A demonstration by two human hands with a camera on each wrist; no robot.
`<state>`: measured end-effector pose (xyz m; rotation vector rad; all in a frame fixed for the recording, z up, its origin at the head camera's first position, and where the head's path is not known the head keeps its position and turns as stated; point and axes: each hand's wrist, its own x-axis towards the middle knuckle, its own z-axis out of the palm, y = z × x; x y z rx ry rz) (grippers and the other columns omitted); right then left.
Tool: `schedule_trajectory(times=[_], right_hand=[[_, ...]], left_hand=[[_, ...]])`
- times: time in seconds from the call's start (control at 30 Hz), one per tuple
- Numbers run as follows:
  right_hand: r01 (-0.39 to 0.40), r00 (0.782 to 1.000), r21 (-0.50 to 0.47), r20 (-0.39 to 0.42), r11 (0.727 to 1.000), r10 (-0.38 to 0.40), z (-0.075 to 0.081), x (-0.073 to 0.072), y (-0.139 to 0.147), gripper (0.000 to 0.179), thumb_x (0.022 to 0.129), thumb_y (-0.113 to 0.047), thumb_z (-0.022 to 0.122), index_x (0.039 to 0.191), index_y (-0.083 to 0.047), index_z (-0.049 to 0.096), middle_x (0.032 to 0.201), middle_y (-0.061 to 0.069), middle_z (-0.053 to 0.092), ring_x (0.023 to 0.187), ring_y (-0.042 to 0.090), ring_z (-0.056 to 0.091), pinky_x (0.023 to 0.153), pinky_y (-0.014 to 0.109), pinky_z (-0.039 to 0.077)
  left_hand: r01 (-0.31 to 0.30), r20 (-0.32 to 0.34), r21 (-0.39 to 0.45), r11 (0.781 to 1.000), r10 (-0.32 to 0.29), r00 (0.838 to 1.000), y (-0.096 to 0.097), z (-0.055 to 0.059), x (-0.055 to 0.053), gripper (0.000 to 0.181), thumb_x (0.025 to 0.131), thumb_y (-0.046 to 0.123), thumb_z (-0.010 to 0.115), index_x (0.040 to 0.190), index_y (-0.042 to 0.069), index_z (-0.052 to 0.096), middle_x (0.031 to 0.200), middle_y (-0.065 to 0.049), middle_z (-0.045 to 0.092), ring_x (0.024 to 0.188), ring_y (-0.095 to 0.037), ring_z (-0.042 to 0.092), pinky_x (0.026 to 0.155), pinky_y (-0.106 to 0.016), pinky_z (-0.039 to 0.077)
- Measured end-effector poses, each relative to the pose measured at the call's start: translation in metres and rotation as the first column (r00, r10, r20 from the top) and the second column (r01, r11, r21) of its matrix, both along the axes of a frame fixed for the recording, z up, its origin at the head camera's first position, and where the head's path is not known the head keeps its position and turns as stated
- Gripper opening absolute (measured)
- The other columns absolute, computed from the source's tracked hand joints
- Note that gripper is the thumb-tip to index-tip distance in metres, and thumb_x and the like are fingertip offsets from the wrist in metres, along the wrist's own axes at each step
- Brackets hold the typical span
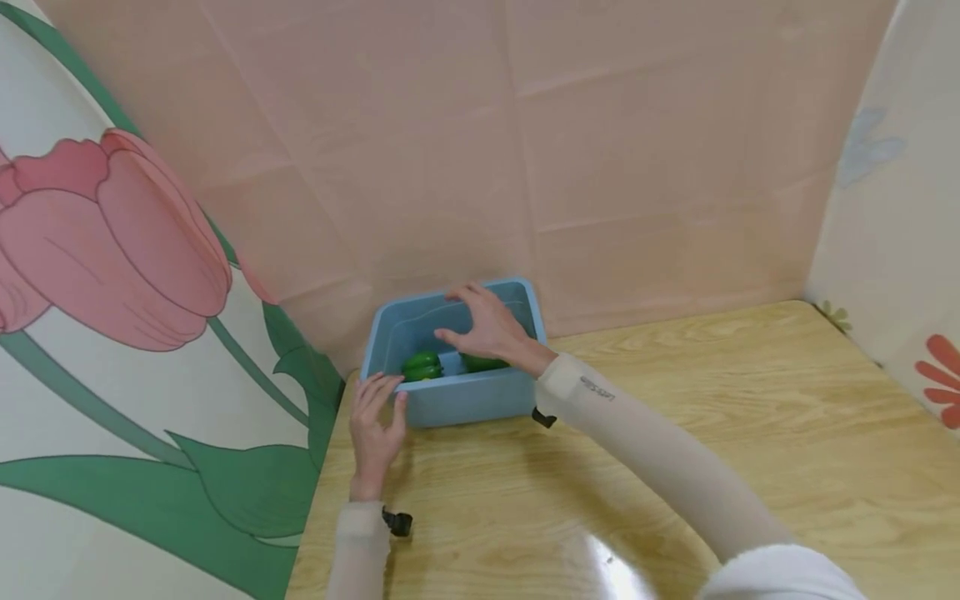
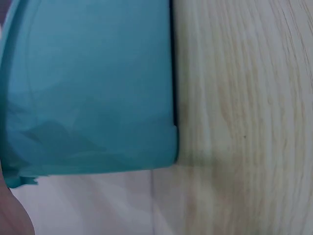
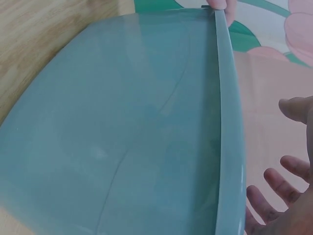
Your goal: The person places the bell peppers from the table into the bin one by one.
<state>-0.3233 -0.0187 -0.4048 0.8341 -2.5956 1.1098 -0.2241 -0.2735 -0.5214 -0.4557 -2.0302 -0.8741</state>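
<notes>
A blue plastic bin stands on the table against the back covering. Inside lies a green bell pepper at the left. Another green item, partly hidden by my right wrist and the bin's front wall, lies to its right. My left hand holds the bin's front left corner at the rim, thumb on the front side. Over the bin's opening, my right hand spreads its fingers and thumb apart with nothing between them. The right wrist view shows its fingers beyond the rim.
The wooden table extends to the right and toward me. Behind the bin hangs a pinkish covering. A wall with a painted tulip borders the table's left side, and another painted wall stands at the right.
</notes>
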Motion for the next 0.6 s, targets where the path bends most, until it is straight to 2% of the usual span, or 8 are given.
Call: schedule_trajectory(times=[0.37, 0.6], right_hand=[[0.009, 0.998, -0.002, -0.056, 1.0, -0.009, -0.004, 0.008, 0.024, 0.063, 0.097, -0.046, 0.077, 0.148, -0.012, 0.061, 0.149, 0.011, 0.058, 0.134, 0.035, 0.058, 0.11, 0.058, 0.05], [0.014, 0.997, -0.02, -0.076, 1.0, -0.015, -0.01, 0.01, 0.04, 0.059, 0.098, -0.047, 0.075, 0.145, -0.013, 0.062, 0.146, 0.01, 0.059, 0.131, 0.034, 0.059, 0.107, 0.057, 0.052]], left_hand=[[-0.018, 0.077, -0.07, 0.997, 0.023, 0.997, -0.001, 0.008, 0.005, 0.021, 0.1, 0.013, 0.074, 0.12, 0.009, 0.079, 0.116, -0.013, 0.078, 0.125, -0.04, 0.064, 0.121, -0.073, 0.031], [-0.049, 0.09, -0.151, 0.987, 0.063, 0.994, -0.005, 0.014, 0.007, 0.022, 0.103, 0.02, 0.071, 0.12, 0.008, 0.077, 0.118, -0.012, 0.078, 0.125, -0.037, 0.064, 0.12, -0.067, 0.036]])
